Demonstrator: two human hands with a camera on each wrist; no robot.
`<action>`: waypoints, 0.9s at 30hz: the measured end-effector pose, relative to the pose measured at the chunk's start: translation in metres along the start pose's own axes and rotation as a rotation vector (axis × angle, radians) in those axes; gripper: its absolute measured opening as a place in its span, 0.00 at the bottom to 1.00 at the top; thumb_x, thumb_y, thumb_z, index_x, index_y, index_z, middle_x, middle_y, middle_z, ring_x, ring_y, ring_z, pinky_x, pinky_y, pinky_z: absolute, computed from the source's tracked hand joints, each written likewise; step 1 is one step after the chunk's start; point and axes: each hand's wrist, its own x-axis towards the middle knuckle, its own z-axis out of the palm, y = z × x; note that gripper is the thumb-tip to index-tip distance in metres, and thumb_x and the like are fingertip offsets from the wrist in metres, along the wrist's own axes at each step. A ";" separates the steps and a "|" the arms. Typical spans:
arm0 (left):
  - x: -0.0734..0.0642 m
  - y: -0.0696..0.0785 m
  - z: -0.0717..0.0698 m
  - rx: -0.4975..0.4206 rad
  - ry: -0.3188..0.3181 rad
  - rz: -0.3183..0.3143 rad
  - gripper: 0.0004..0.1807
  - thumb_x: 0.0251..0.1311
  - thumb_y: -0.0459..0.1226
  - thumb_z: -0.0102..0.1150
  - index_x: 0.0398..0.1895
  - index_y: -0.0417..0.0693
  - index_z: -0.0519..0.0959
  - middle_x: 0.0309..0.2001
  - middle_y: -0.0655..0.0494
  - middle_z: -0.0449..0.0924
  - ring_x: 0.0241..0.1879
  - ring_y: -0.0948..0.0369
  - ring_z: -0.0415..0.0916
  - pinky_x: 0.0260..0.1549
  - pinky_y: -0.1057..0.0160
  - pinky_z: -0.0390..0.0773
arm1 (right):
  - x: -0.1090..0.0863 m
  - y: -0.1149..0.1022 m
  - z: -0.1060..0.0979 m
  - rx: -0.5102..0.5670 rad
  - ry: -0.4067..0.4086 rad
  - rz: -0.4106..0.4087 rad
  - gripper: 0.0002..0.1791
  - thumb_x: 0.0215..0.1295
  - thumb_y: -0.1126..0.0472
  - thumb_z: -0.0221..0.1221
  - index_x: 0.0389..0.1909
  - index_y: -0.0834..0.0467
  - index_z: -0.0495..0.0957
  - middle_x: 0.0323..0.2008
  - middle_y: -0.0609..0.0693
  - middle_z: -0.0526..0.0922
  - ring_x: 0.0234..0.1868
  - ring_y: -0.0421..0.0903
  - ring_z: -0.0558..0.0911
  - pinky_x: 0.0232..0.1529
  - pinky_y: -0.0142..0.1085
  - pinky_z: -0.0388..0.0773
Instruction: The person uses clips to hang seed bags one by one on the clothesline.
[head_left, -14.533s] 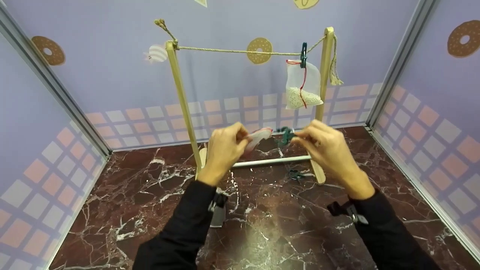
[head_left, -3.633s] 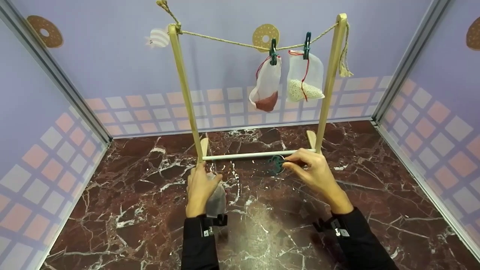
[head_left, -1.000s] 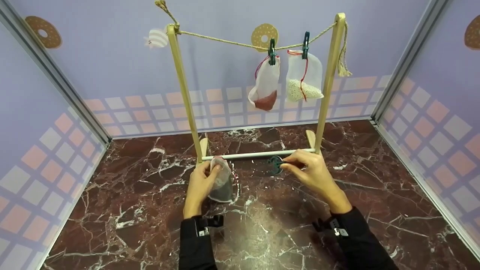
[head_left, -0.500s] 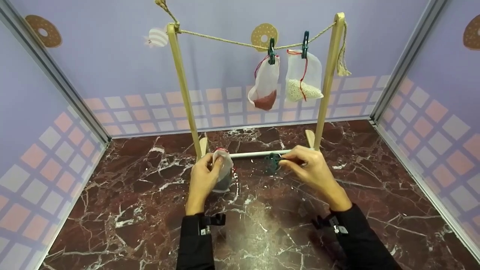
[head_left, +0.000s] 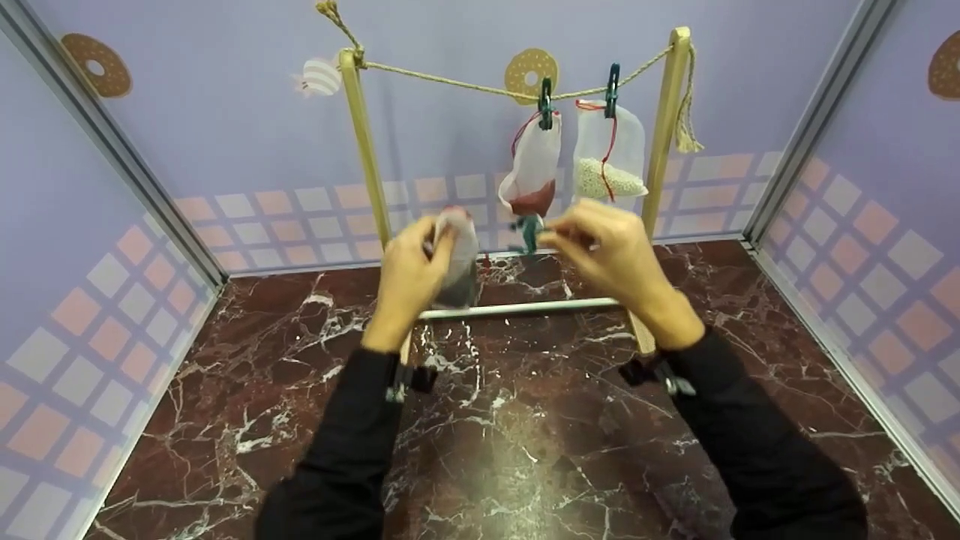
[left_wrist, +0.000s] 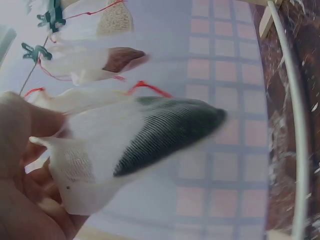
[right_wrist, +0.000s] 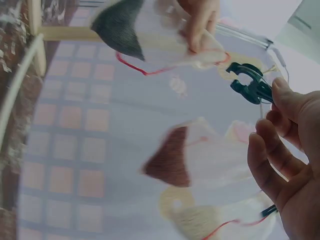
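Observation:
My left hand [head_left: 411, 274] pinches the top of a white mesh drawstring bag [head_left: 459, 262] with dark filling at its bottom and a red cord. In the left wrist view that bag [left_wrist: 165, 130] hangs from thumb and fingers. My right hand [head_left: 611, 244] pinches a dark green clothes peg [head_left: 529, 232] by its handles; the right wrist view shows the peg [right_wrist: 247, 82] with its round mouth toward the bag. Bag and peg are apart, both in front of the frame and below the rope [head_left: 450, 80]. A bag with reddish-brown filling [head_left: 532, 169] and one with pale grains [head_left: 609, 157] hang from pegs.
A wooden frame with a left post [head_left: 365, 142], a right post [head_left: 666, 112] and a white lower bar [head_left: 525, 307] stands on the dark marbled table [head_left: 525, 435]. Patterned walls [head_left: 247, 150] enclose the back and sides. Small pale specks lie on the table.
Earlier, the bag with reddish-brown filling was hung up, and the left hand took the dark-filled bag from the table. In the last half second both hands have risen with bag and peg.

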 end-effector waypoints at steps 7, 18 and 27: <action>0.041 0.032 -0.018 0.037 0.076 0.051 0.13 0.75 0.41 0.54 0.48 0.40 0.81 0.43 0.46 0.85 0.40 0.55 0.82 0.39 0.57 0.83 | 0.052 -0.003 -0.008 -0.115 0.014 -0.013 0.11 0.66 0.59 0.66 0.33 0.65 0.83 0.27 0.55 0.83 0.24 0.41 0.76 0.27 0.23 0.71; 0.077 0.043 -0.022 0.210 0.210 0.078 0.13 0.74 0.46 0.56 0.45 0.46 0.82 0.38 0.53 0.81 0.34 0.57 0.76 0.38 0.57 0.76 | 0.107 0.006 -0.005 -0.220 0.100 -0.029 0.19 0.70 0.49 0.61 0.37 0.65 0.84 0.32 0.56 0.85 0.33 0.47 0.78 0.37 0.31 0.73; 0.085 0.046 -0.019 0.211 0.254 0.060 0.16 0.75 0.48 0.53 0.50 0.47 0.82 0.41 0.53 0.80 0.38 0.57 0.78 0.39 0.55 0.77 | 0.139 0.013 -0.008 -0.322 0.069 0.016 0.20 0.69 0.47 0.61 0.38 0.63 0.85 0.36 0.54 0.87 0.37 0.50 0.77 0.40 0.36 0.66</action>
